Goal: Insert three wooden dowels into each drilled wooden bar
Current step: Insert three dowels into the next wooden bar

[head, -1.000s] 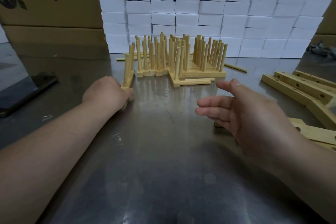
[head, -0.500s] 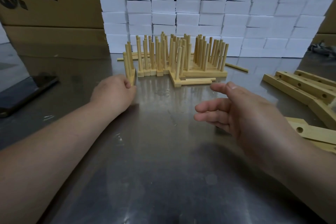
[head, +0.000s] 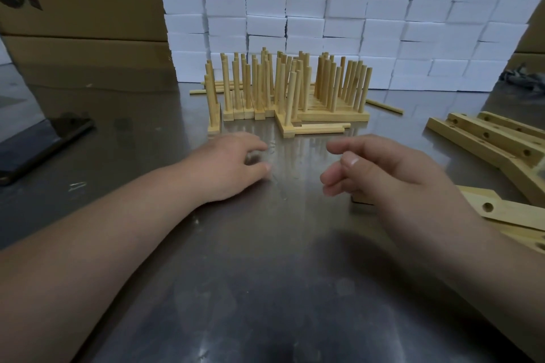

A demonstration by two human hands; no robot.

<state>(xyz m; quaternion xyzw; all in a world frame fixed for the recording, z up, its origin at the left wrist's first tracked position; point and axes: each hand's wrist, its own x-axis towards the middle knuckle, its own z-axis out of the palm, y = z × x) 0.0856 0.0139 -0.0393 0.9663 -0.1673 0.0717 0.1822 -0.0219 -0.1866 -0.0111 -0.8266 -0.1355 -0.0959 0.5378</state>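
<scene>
A grey, reflective metal table (head: 265, 289) fills the lower half of the frame, and two bare forearms reach over it from the bottom corners. The left hand (head: 233, 168), just left of centre, is palm down with its fingers loosely bent toward the tabletop; it holds nothing. The right hand (head: 392, 174), just right of centre, hangs with thumb and fingers relaxed and slightly curled, and it too holds nothing. Behind its fingers the end of a pale wooden piece (head: 361, 200) peeks out, mostly hidden.

At the right edge of the frame lie long pale wooden bars with drilled round holes (head: 483, 135), flat on the table and angled toward the lower right corner, well apart from the left hand and near the right wrist.

Close beyond the left hand's knuckles stands a single narrow pale wooden bar with upright dowels (head: 214, 122), ungripped. To its right, at the centre of the frame, is a packed block of pale wooden bars bristling with upright round dowels (head: 333, 116), beyond both hands and touched by neither. A loose round wooden dowel (head: 385, 106) lies on the table to the right of the block.

At the left edge rests a flat black phone (head: 44, 141). Brown printed cardboard boxes (head: 82, 9) fill the upper left, and a wall of stacked white foam blocks (head: 339, 9) spans the top of the frame.
</scene>
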